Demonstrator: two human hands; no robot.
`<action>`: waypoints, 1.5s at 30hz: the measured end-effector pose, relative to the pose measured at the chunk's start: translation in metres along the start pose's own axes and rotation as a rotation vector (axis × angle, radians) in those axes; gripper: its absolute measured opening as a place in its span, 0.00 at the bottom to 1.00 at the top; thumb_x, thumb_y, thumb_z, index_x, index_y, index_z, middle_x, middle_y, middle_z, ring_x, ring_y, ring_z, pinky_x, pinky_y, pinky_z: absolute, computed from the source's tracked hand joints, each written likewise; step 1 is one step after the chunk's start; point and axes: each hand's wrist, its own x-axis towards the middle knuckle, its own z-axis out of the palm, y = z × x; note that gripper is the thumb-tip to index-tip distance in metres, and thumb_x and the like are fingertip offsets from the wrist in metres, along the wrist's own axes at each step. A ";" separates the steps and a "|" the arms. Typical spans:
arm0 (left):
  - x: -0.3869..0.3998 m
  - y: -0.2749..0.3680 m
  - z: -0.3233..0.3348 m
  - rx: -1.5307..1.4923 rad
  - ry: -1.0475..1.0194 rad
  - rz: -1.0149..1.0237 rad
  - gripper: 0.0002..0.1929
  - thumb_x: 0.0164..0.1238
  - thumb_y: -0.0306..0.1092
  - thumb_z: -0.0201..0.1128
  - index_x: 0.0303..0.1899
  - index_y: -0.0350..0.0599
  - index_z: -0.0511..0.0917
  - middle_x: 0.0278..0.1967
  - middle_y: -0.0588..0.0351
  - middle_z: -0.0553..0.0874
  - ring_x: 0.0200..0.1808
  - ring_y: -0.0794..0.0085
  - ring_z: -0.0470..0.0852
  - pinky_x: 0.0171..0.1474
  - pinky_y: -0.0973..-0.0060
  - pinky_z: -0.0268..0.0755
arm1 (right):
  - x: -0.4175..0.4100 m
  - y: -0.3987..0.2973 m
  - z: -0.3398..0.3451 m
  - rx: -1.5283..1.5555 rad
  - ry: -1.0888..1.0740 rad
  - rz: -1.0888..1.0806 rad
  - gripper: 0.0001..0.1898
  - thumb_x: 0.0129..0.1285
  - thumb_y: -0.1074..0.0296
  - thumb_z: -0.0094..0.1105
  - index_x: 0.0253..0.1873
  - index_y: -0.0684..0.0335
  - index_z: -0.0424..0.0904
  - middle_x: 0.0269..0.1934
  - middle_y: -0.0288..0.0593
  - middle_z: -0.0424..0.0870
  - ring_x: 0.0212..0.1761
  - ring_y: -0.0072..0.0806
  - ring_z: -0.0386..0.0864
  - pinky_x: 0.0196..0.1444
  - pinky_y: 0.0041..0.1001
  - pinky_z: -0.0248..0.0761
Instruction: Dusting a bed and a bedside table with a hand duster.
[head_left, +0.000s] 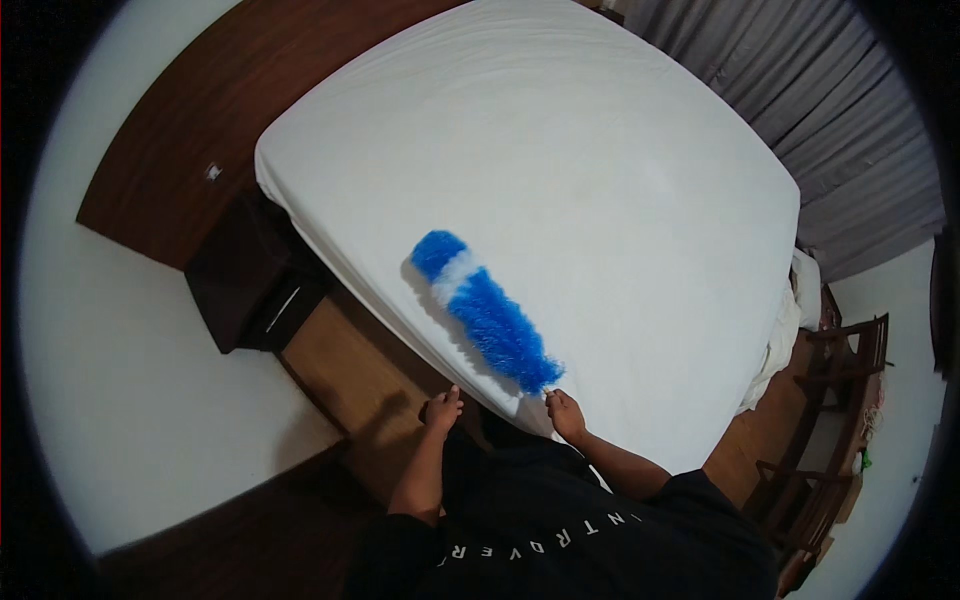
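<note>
My right hand (565, 416) grips the thin handle of a fluffy duster (499, 322) at its near end. The duster is blue with a white band towards its far end. It slants away to the upper left over the white-sheeted mattress (600, 150) and casts a shadow on the sheet; whether it touches the cloth I cannot tell. My left hand (444, 409) is beside the mattress's near edge, in front of my body. Its fingers look partly curled, with one digit pointing up, and I see nothing held in it.
A dark wooden nightstand (247, 277) stands left of the bed, against a brown headboard panel (187, 120). Wood flooring (352, 360) runs along the bed's left side. Grey curtains (795, 112) hang at the upper right. A dark wooden shelf unit (832, 420) lines the right wall.
</note>
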 end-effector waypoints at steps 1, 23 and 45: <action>0.008 0.014 0.014 0.098 -0.004 -0.027 0.24 0.64 0.52 0.51 0.42 0.35 0.75 0.37 0.49 0.82 0.36 0.68 0.80 0.41 0.73 0.70 | -0.001 0.004 -0.012 0.057 0.037 0.048 0.16 0.64 0.58 0.39 0.28 0.63 0.68 0.18 0.33 0.65 0.21 0.19 0.63 0.26 0.23 0.59; 0.023 -0.004 0.036 0.381 0.146 0.248 0.17 0.64 0.46 0.49 0.32 0.40 0.74 0.32 0.43 0.80 0.37 0.47 0.77 0.39 0.58 0.68 | 0.018 -0.006 -0.051 0.267 0.286 0.006 0.14 0.64 0.61 0.38 0.28 0.63 0.67 0.18 0.36 0.66 0.20 0.20 0.64 0.24 0.24 0.59; 0.024 -0.027 0.037 0.290 0.086 0.163 0.24 0.57 0.53 0.58 0.42 0.38 0.76 0.41 0.46 0.80 0.46 0.56 0.77 0.48 0.67 0.68 | 0.022 0.035 -0.068 -0.189 0.238 0.172 0.19 0.66 0.55 0.38 0.32 0.66 0.70 0.21 0.42 0.71 0.25 0.26 0.70 0.29 0.26 0.63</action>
